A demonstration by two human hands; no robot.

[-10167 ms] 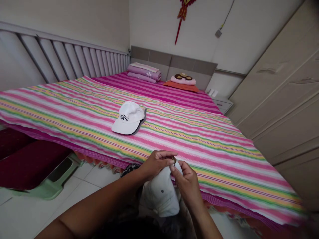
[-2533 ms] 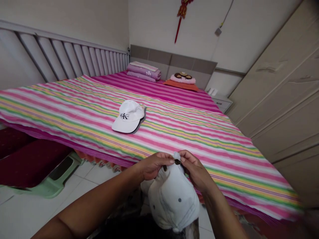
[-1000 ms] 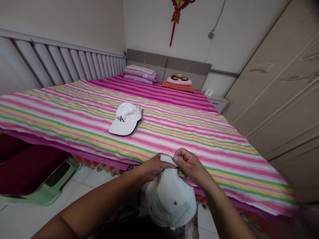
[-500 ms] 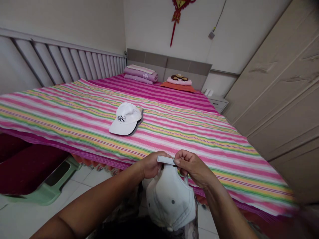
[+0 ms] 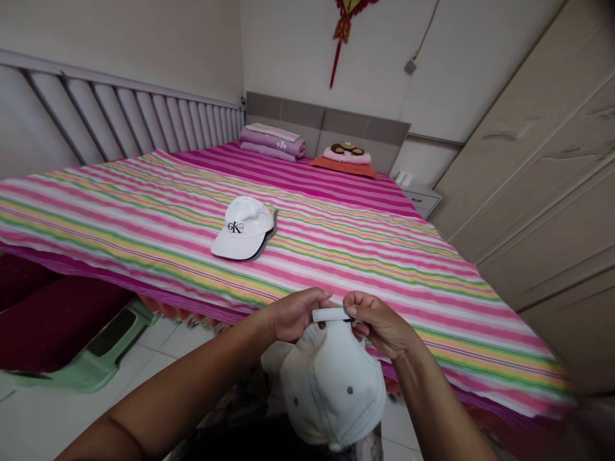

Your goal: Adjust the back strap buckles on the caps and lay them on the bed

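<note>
Near blanket edge [image 5: 230,296], pale cap [image 5: 327,384] in right hand [image 5: 379,322] (logo cap [image 5: 245,221] well apart)

Room to pass lies over the blanket [image 5: 365,266] just beyond the gripped strap [image 5: 330,314]; farther left, a cap [image 5: 243,227] obstructs.

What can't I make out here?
All in the head view:
Held cap: brim mostly hidden behind the crown.
Strap: right end covered by the right hand.
Red wall hanging: top cut off by the upper edge.
White objects on the bedside cabinet: too small to identify.
Wardrobe: cut off by right edge.
</note>
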